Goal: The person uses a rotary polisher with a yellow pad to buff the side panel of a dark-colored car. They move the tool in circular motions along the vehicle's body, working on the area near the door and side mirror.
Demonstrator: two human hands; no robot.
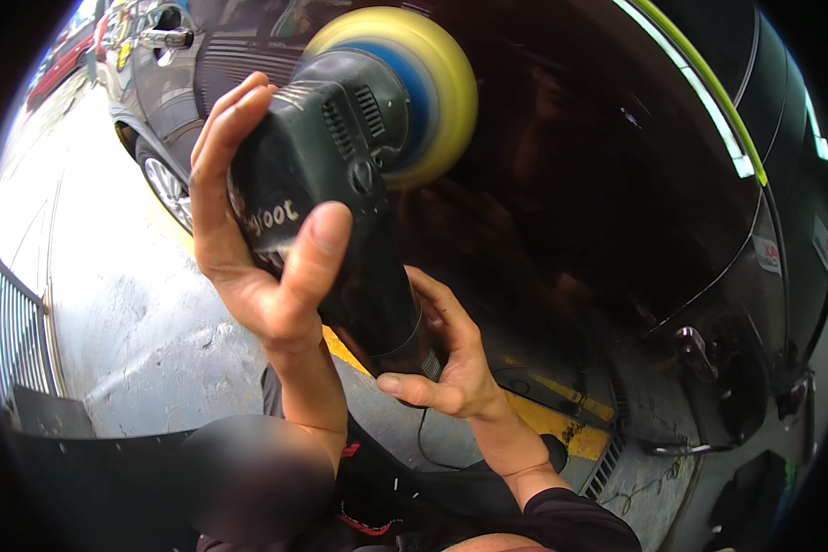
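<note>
I hold a black electric polisher (340, 156) with both hands. My left hand (248, 230) wraps the machine's head, thumb across its near side. My right hand (446, 354) grips the lower end of its handle. A round yellow foam pad (451, 92) on a blue backing sits at the tool's front, pressed against the glossy black car body panel (598, 184). A black power cord (423, 442) drops from the handle toward my lap.
A silver car (156, 83) with an alloy wheel stands at the upper left on the wet concrete floor (110, 294). A yellow painted line (561, 423) crosses the floor below the panel. A metal grate (9, 331) lies at the left edge.
</note>
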